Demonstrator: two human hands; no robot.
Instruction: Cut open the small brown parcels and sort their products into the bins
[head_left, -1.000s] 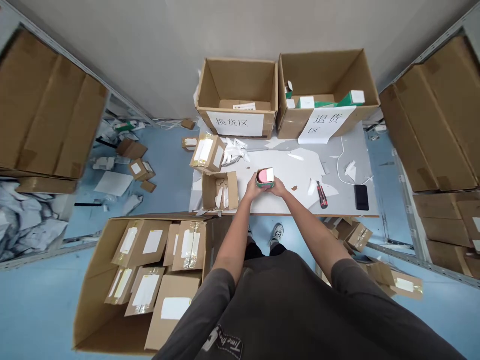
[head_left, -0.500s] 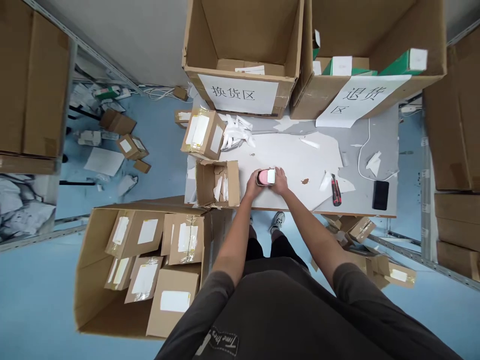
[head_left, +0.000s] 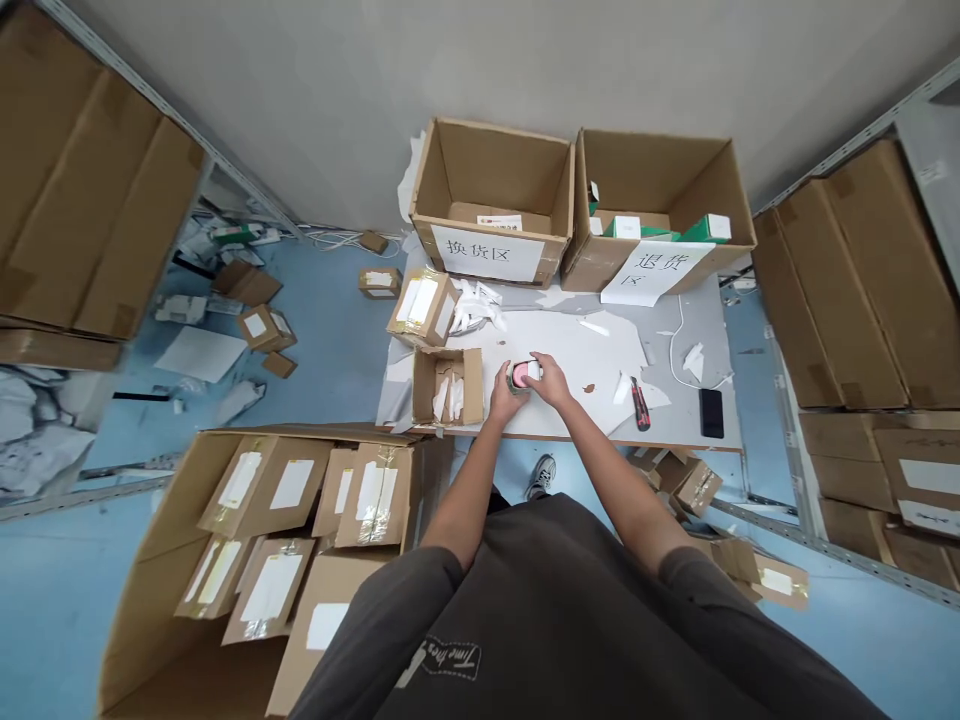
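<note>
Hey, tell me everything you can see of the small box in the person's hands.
The small box looks like thin card, with dark greenish sides and a white part at its right end. It is open on top, showing a rounded pink item inside. The left hand holds its left side; the right hand is at its right end, thumb by the pink item. It is above the near part of the table; whether it rests there is unclear.

Left hand (head_left: 505, 394), bare: cupping inward. Right hand (head_left: 552, 380), bare: arching close beside left. Forearms (head_left: 471, 475): slanting inward, lying forward.
</note>
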